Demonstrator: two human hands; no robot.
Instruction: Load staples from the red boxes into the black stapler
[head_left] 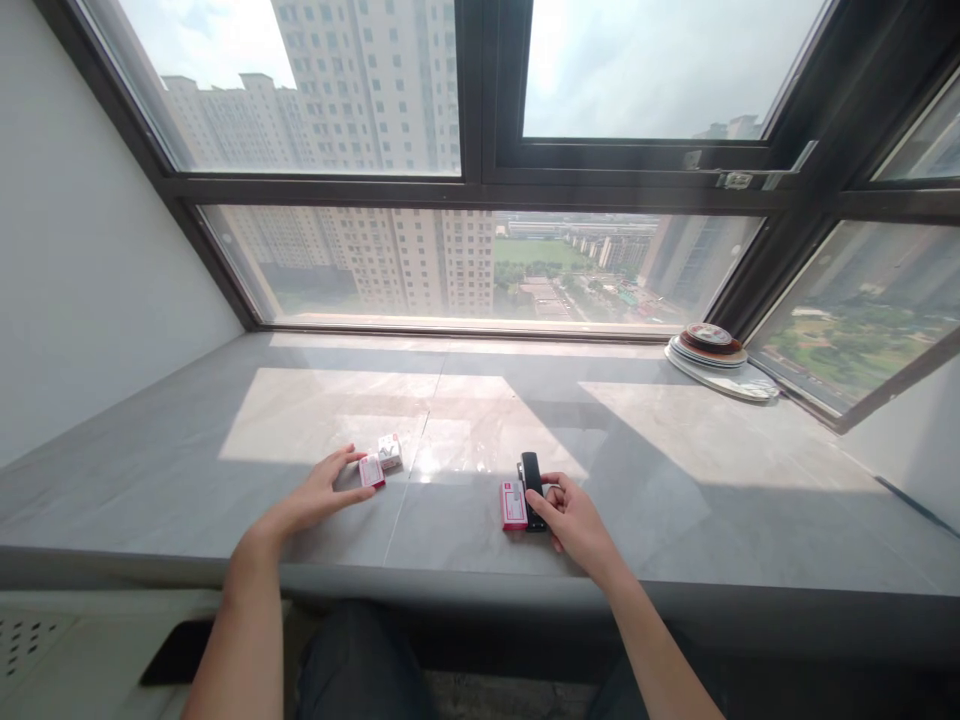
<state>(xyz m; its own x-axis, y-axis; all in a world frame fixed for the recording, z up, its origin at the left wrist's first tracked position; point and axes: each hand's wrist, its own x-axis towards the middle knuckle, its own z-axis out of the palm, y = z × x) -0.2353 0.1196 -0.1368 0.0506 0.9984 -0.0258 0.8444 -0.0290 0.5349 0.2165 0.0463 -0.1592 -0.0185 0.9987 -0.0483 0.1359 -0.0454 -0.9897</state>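
Note:
On the left, my left hand (330, 490) has its thumb and fingers apart around a small pink and white box (372, 471), its fingertips at the box's edges. Touching that box on its far side is a small white box (390, 451) with dark and pink print. My right hand (562, 507) pinches a black stapler (533, 490), thumb on top and fingers along its right side. Another pink and white box (514, 505) lies against the stapler's left side; whether my thumb touches it is hard to tell.
A grey marble-look sill (450, 540) runs under the windows. Several stacked plates or lids (716, 360) sit at its far right corner. A dark thin strip (916, 505) lies at the right wall. Below the front edge are my knees and a pale perforated panel (45, 640).

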